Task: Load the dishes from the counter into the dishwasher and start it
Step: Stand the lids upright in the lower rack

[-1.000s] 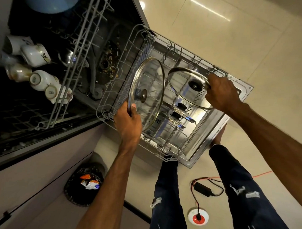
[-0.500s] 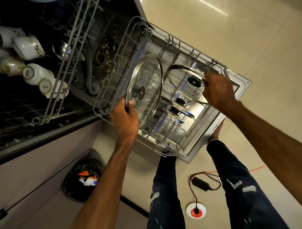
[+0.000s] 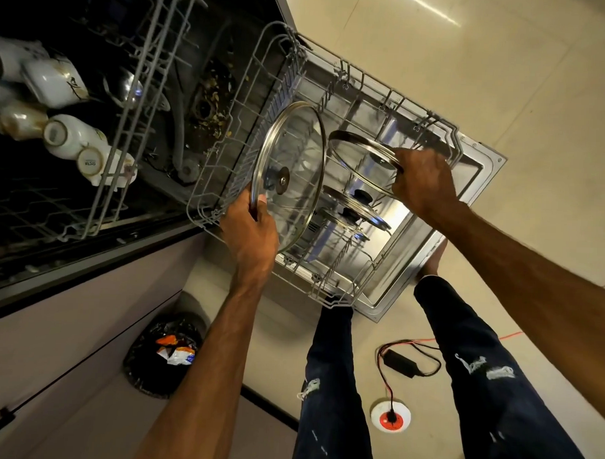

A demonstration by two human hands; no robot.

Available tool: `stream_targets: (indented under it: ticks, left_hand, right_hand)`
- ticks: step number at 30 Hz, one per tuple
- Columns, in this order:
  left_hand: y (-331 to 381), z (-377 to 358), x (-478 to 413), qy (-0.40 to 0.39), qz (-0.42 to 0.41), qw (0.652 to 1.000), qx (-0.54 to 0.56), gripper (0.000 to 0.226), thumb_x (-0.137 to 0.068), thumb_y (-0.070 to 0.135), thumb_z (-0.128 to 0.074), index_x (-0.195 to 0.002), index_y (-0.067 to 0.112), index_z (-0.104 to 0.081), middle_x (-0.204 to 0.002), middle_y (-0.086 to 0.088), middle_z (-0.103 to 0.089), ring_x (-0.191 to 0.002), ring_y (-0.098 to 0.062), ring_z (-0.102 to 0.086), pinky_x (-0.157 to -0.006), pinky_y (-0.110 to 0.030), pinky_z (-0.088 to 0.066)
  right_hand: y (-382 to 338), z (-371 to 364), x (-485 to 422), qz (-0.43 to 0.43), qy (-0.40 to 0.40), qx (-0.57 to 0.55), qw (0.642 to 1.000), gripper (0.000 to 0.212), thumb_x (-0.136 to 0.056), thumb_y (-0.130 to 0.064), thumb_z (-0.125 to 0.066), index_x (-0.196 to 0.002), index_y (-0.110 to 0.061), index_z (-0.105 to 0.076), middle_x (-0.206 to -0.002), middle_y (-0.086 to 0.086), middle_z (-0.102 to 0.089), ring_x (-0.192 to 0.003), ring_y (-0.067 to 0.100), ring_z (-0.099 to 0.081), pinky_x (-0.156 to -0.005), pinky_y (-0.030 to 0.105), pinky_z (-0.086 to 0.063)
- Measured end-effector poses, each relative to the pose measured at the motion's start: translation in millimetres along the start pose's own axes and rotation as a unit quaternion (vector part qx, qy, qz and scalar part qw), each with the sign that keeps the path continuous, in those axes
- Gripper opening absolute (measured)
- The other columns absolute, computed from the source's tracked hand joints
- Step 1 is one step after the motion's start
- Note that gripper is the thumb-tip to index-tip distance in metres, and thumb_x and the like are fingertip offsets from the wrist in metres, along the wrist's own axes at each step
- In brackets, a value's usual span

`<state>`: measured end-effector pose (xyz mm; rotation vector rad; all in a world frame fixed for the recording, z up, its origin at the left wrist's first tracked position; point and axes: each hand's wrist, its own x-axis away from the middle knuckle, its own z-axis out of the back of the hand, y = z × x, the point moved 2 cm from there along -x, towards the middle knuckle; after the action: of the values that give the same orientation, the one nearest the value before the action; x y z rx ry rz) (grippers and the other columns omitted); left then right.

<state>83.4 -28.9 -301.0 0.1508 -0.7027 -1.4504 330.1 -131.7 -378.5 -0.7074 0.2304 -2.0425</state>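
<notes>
A: The left hand (image 3: 249, 227) has its fingers curled round the steel rim of the large glass lid (image 3: 293, 167), thumb on the near face. The lid stands on edge in the lower rack (image 3: 261, 90).

B: And the right hand (image 3: 424, 180)?

A: It grips the rim of the smaller glass lid (image 3: 362, 156), which is tilted above two racked lids (image 3: 355, 203). Fingertips hidden; cannot tell their spread.

B: Risk?

A: Glass on glass. The held rims sit just apart, so a swing knocks them together. Let go before a rim seats between tines and the lid likely tips onto its neighbours.
</notes>
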Motion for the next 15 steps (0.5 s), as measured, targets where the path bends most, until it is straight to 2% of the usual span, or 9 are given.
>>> stream_targets:
  ticks: [1, 3, 5, 7, 8, 10, 15]
  left_hand:
    - [0, 0, 0, 0.002, -0.004, 1.000, -0.002, 0.027, -0.103, 0.025, -0.057, -0.107, 0.003, -0.070, -0.090, -0.008, -0.071, -0.076, -0.012, -0.064, -0.071, -0.021, -0.055]
    - [1, -1, -1, 0.005, -0.006, 1.000, 0.001, 0.025, -0.102, 0.025, -0.057, -0.105, 0.004, -0.070, -0.087, -0.006, -0.070, -0.077, -0.016, -0.067, -0.076, -0.032, -0.059]
    - [1, -2, -3, 0.010, -0.003, 1.000, 0.003, 0.024, -0.102, 0.024, -0.057, -0.102, 0.004, -0.070, -0.084, -0.003, -0.068, -0.077, -0.017, -0.067, -0.077, -0.037, -0.060]
    - [2, -1, -4, 0.012, -0.002, 1.000, 0.001, 0.022, -0.102, 0.021, -0.057, -0.103, 0.003, -0.070, -0.084, -0.002, -0.067, -0.074, -0.014, -0.063, -0.074, -0.026, -0.058]
    - [2, -1, -4, 0.013, 0.000, 1.000, -0.007, 0.022, -0.102, 0.019, -0.057, -0.104, 0.002, -0.070, -0.084, -0.003, -0.066, -0.073, -0.012, -0.061, -0.071, -0.016, -0.054]
    - [3, 1, -5, 0.019, 0.001, 1.000, -0.017, 0.021, -0.101, 0.017, -0.057, -0.105, 0.002, -0.070, -0.085, -0.006, -0.068, -0.071, -0.011, -0.058, -0.067, -0.007, -0.046]
    - [-3, 6, -10, 0.028, 0.002, 0.999, -0.015, 0.019, -0.100, 0.017, -0.059, -0.100, 0.003, -0.071, -0.081, -0.004, -0.067, -0.069, -0.009, -0.055, -0.066, -0.014, -0.044]
  right_hand:
    - [-3, -1, -3, 0.009, -0.004, -0.003, 1.000, 0.031, -0.087, 0.006, -0.058, -0.116, -0.002, -0.065, -0.079, 0.018, -0.068, -0.064, 0.033, -0.066, -0.063, 0.040, -0.058]
    - [-7, -4, -7, 0.022, -0.019, -0.002, 1.000, 0.035, -0.087, 0.007, -0.058, -0.120, -0.002, -0.064, -0.078, 0.018, -0.068, -0.061, 0.030, -0.062, -0.062, 0.035, -0.056]
    - [-11, -5, -10, 0.029, -0.042, 0.002, 0.999, 0.029, -0.088, 0.005, -0.058, -0.116, -0.001, -0.064, -0.076, 0.016, -0.066, -0.060, 0.028, -0.060, -0.061, 0.034, -0.055]
    - [-15, -7, -8, 0.051, -0.074, -0.006, 0.996, 0.023, -0.089, 0.004, -0.060, -0.112, 0.002, -0.064, -0.073, 0.010, -0.059, -0.059, 0.025, -0.058, -0.057, 0.030, -0.050]
    - [-17, -7, -6, 0.058, -0.090, -0.014, 0.994, 0.022, -0.089, 0.003, -0.062, -0.110, 0.003, -0.064, -0.073, 0.006, -0.056, -0.059, 0.022, -0.056, -0.054, 0.025, -0.045]
    - [-13, -8, -6, 0.059, -0.114, -0.032, 0.991, 0.024, -0.086, -0.001, -0.067, -0.110, 0.003, -0.065, -0.075, 0.002, -0.054, -0.059, 0.019, -0.055, -0.053, 0.019, -0.041]
    - [1, -12, -30, 0.098, -0.134, -0.033, 0.986, 0.021, -0.086, -0.010, -0.071, -0.106, -0.003, -0.067, -0.086, 0.011, -0.070, -0.068, 0.023, -0.067, -0.058, 0.024, -0.049]
